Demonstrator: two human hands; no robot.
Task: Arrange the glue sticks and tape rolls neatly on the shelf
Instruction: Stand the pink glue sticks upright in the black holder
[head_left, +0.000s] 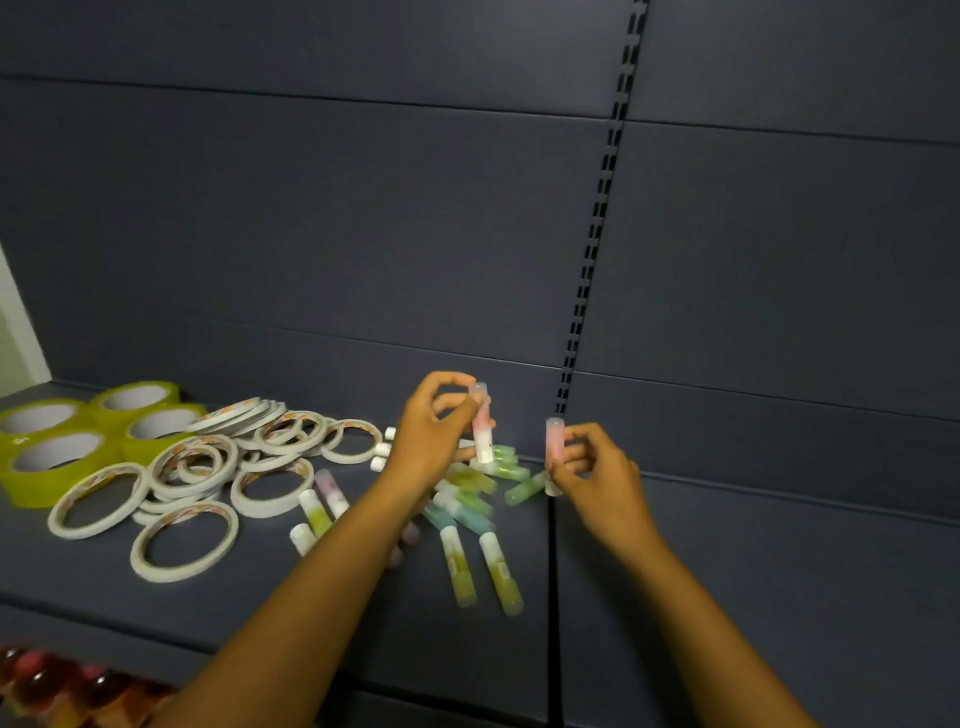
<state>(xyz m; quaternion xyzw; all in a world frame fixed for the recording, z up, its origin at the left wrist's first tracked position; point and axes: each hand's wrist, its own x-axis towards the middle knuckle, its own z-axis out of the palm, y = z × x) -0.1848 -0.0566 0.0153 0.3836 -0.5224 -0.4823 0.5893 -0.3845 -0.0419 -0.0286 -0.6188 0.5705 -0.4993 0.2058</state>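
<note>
The left hand (434, 426) pinched a pink glue stick (481, 423) upright above the heap, clear cap up, white base down. The right hand (589, 465) gripped a second pink glue stick (554, 441), also near vertical, just right of the seam in the shelf (727, 571). To do this step well, each stick probably ought to be set on its flat base, caps all upward, in a tight row. The loose glue sticks (467, 499) lay on their sides between the hands, long axes pointing every way. White tape rolls (187, 467) lay flat and overlapping to the left, with yellow tape rolls (67, 441) beyond them.
</note>
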